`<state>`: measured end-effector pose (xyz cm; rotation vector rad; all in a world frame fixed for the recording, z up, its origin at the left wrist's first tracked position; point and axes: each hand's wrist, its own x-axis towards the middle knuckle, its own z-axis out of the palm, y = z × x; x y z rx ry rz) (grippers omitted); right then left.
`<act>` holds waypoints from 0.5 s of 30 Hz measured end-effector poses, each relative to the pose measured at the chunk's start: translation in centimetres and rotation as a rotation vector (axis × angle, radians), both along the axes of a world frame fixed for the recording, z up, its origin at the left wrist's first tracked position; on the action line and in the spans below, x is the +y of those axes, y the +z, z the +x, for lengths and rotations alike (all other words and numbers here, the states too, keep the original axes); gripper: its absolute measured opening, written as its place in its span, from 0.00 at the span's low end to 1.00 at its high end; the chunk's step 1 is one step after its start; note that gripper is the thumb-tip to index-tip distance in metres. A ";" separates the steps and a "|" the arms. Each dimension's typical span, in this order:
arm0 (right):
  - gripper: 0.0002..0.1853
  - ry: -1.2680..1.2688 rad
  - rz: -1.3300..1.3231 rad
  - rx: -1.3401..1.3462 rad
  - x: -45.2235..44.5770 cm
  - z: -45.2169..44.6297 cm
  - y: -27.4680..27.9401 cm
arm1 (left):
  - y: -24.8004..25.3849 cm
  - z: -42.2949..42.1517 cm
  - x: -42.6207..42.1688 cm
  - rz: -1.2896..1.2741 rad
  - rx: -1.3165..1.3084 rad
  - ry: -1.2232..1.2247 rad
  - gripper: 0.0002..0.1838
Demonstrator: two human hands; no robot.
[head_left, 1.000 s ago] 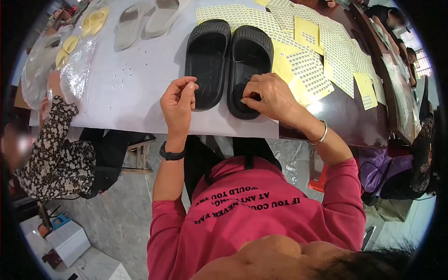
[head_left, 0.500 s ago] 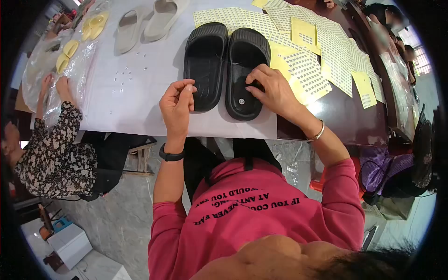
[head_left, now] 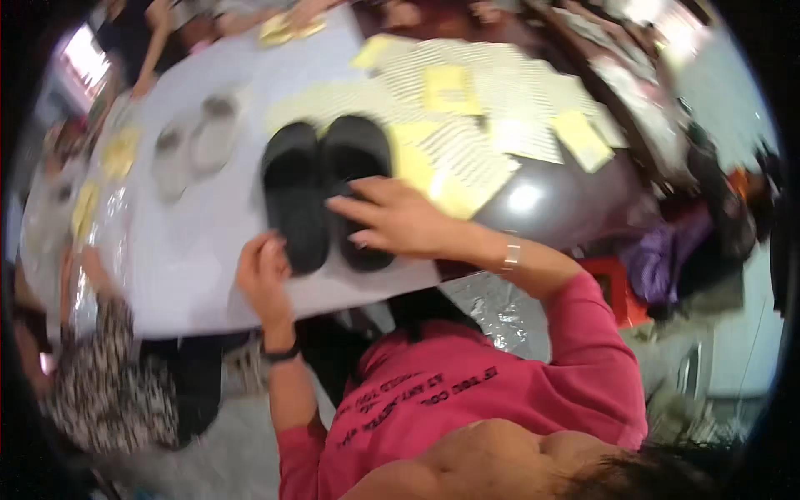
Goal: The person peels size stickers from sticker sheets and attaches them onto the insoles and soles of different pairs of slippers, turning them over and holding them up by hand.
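Two black slippers lie side by side near the table's front edge, the left one (head_left: 293, 192) and the right one (head_left: 358, 154). My left hand (head_left: 265, 271) is beside the heel of the left slipper, its thumb and fingertips pressed together; anything between them is too small and blurred to make out. Over the right slipper is my right hand (head_left: 387, 217), fingers spread and holding nothing, covering part of the insole. Sheets of small stickers on yellow backing (head_left: 467, 162) spread out to the right of the slippers.
A pair of grey slippers (head_left: 208, 142) sits further left on the white cover (head_left: 208, 275). Yellow slippers (head_left: 121, 152) and clear plastic are at the far left, by a co-worker's patterned sleeve (head_left: 112, 325). Other people's hands show at the far edge. A red stool (head_left: 612, 287) stands right.
The whole view has swung and blurred, with the table shifted lower and left. My right hand has opened from a pinch over the right slipper. My left hand keeps its pinch.
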<state>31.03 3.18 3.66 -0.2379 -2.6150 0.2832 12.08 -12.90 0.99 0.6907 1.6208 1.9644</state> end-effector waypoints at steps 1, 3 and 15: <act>0.32 -0.015 -0.021 -0.042 0.3 -1.0 0.3 | -0.1 0.2 0.1 0.005 -0.019 0.048 0.09; 0.32 -0.118 -0.015 -0.165 0.5 -2.6 1.6 | -0.2 0.6 -0.1 -0.018 -0.003 0.082 0.09; 0.27 -0.342 0.144 -0.219 2.6 -8.0 0.5 | -3.5 0.3 -0.9 0.167 -0.010 0.098 0.07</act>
